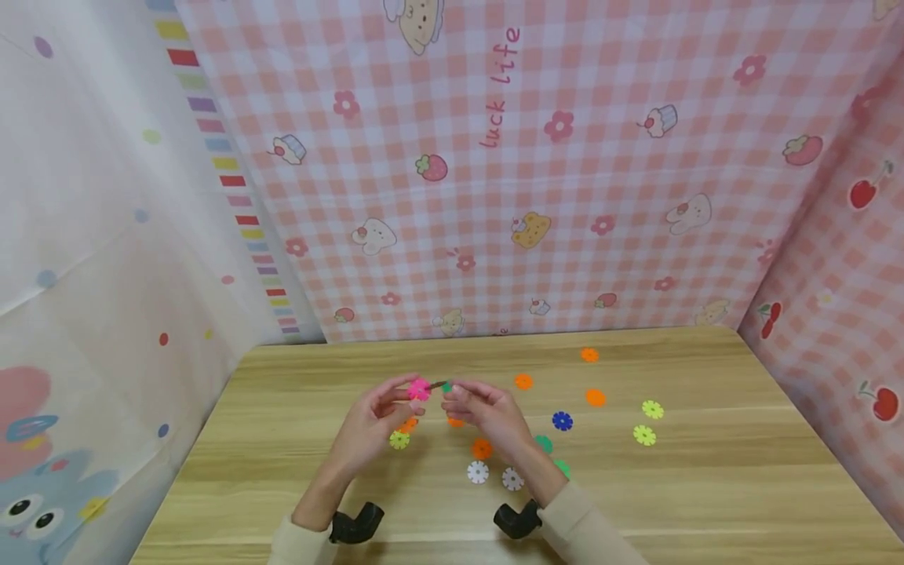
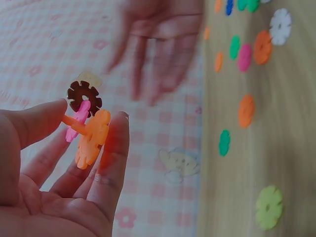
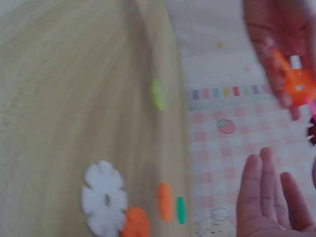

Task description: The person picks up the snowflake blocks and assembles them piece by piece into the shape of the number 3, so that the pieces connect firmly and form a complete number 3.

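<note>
My left hand [image 1: 367, 424] holds a small chain of notched plastic discs between thumb and fingers. The chain has an orange disc [image 2: 94, 140] facing the left wrist camera, another orange piece seen edge-on by the thumb, a pink disc [image 1: 419, 389] and a brown disc [image 2: 84, 97] at the far end. My right hand [image 1: 490, 416] is close by on the right, its fingers fairly straight and blurred in the left wrist view. Nothing shows in its grasp; in the right wrist view its fingers [image 3: 254, 185] extend towards the held chain, apart from it.
Loose discs lie on the wooden table [image 1: 741, 486]: white [image 1: 478, 472], blue [image 1: 562, 421], orange [image 1: 523, 381], yellow-green [image 1: 645, 435] and green [image 1: 543, 444], among several others. A pink checked cloth [image 1: 494, 196] hangs behind the table. Black curved pieces [image 1: 356, 523] sit by both wrists.
</note>
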Demonstrator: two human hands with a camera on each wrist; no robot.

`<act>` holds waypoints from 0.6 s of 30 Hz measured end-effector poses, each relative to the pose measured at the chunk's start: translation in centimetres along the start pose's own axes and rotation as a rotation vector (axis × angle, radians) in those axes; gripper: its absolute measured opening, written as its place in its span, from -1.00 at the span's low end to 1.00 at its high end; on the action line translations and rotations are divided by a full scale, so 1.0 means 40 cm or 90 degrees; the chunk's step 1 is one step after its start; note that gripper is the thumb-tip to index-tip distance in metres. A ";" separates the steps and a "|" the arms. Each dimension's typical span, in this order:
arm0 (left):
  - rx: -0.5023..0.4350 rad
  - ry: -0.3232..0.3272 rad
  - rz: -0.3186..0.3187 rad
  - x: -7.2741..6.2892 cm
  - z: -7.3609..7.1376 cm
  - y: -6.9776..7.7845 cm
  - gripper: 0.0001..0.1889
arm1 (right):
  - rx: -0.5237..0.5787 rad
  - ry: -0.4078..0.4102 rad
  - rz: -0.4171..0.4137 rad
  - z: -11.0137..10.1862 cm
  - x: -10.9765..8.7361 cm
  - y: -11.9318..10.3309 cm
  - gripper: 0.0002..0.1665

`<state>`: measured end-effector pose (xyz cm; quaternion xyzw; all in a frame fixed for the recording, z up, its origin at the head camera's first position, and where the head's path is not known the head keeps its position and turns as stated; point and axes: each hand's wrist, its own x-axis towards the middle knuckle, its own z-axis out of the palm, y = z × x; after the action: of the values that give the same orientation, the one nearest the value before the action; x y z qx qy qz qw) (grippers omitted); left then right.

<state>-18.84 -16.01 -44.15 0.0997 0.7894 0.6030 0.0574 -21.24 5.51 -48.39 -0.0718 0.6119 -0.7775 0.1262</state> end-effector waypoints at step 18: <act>-0.079 0.028 -0.033 -0.010 -0.099 -0.003 -0.54 | -0.254 -0.013 0.067 0.154 0.062 0.128 -0.48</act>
<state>-19.29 -19.86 -43.24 0.0623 0.7540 0.6510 0.0618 -21.42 -2.06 -51.98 -0.0714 0.7556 -0.6321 0.1563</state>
